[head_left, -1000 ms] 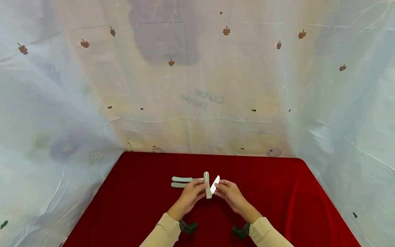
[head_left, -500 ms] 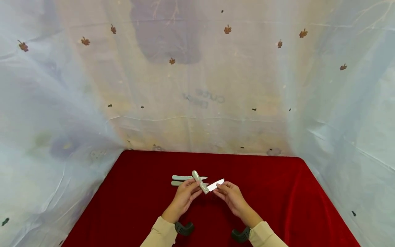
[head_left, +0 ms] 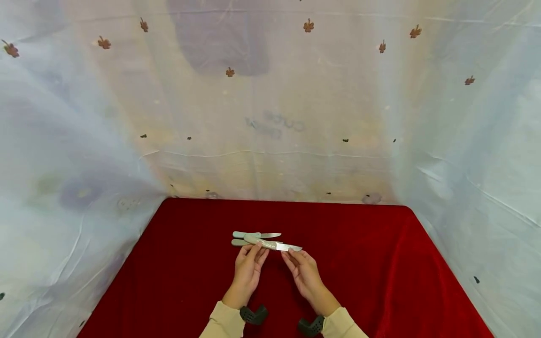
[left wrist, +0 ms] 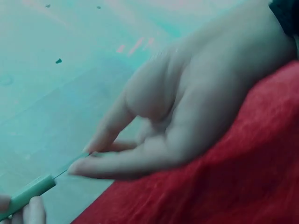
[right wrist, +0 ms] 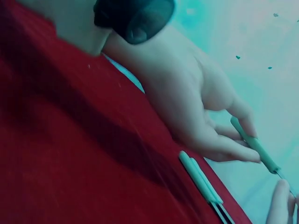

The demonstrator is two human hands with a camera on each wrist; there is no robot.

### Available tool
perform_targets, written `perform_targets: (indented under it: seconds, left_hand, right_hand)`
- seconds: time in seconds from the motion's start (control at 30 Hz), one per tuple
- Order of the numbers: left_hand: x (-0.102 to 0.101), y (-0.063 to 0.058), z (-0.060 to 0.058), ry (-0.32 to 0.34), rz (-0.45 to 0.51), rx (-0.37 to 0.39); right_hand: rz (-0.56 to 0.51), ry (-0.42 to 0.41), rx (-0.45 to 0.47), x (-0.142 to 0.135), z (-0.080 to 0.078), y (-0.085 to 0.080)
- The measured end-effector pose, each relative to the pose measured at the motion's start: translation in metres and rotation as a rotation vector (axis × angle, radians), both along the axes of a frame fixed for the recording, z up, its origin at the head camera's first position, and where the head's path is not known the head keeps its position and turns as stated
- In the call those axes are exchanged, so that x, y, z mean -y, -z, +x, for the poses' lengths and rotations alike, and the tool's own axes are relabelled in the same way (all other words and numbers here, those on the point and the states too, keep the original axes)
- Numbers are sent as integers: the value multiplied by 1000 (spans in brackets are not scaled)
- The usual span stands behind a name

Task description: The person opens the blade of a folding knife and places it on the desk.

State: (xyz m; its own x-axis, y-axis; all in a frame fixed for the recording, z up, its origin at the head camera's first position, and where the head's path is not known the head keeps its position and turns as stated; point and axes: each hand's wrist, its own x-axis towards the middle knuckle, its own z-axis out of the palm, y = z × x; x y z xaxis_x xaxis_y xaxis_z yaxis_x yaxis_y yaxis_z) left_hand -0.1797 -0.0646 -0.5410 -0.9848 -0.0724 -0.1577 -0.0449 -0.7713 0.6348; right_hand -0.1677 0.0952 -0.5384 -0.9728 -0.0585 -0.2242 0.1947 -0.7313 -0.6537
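My left hand (head_left: 246, 274) pinches the pale green handle of a folding knife (head_left: 266, 243) between thumb and fingers. The fingertips of my right hand (head_left: 307, 277) pinch its bright blade (head_left: 289, 247), which stands unfolded, almost in line with the handle. In the left wrist view the right hand (left wrist: 187, 112) grips the thin blade, with the handle (left wrist: 32, 195) at the lower left. The right wrist view has the left hand (right wrist: 182, 88) round the handle (right wrist: 262, 154). Beyond the held knife, two similar knives (head_left: 246, 234) lie side by side, blades out; the nearer one is partly hidden.
A red velvet cloth (head_left: 359, 253) covers the table. Pale printed sheeting (head_left: 279, 173) hangs behind it and along both sides. Each wrist wears a dark band mount (head_left: 253, 314).
The knife's blade has swung out from a sharp angle until nearly straight with the handle. The handle has turned from upright to nearly level, leaning left. The view has tilted slightly downward.
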Motion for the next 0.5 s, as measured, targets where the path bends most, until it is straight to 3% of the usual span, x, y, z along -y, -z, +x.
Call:
perform_targets:
  seconds: [0.17, 0.27, 0.5]
  left_hand:
    - [-4, 4, 9, -109, 25, 16]
    - [-3, 5, 11, -138, 6, 31]
    - [16, 10, 14, -140, -212, 110]
  right_hand:
    - [-69, 48, 20, 15, 6, 6]
    - [-58, 69, 24, 21, 7, 9]
    - [30, 53, 47, 29, 6, 13]
